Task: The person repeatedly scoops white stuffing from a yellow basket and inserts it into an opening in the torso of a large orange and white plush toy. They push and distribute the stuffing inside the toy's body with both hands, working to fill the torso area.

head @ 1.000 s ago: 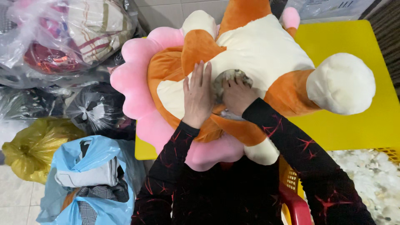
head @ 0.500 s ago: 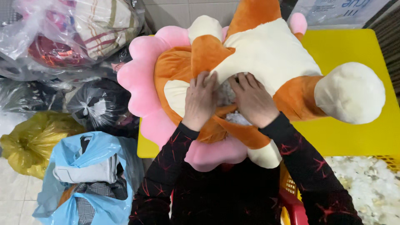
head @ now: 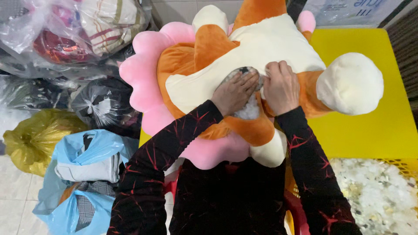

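Observation:
A big plush toy, cream and orange with a pink petal-shaped frill, lies on a yellow table in front of me. Its seam is open in the middle, and white and grey stuffing shows there. My left hand presses flat into the opening, fingers on the stuffing. My right hand is curled on the cream fabric at the right edge of the opening, knuckles up. Both sleeves are black with red lines.
Several tied plastic bags sit on the floor at left: a clear one with fabric, a black one, a yellow one and a blue one with clothes. A yellow basket of loose white stuffing stands at lower right.
My left hand has slid down from the cream fabric into the seam opening. My right hand has shifted to the right edge of the opening. The toy sits slightly lower in view.

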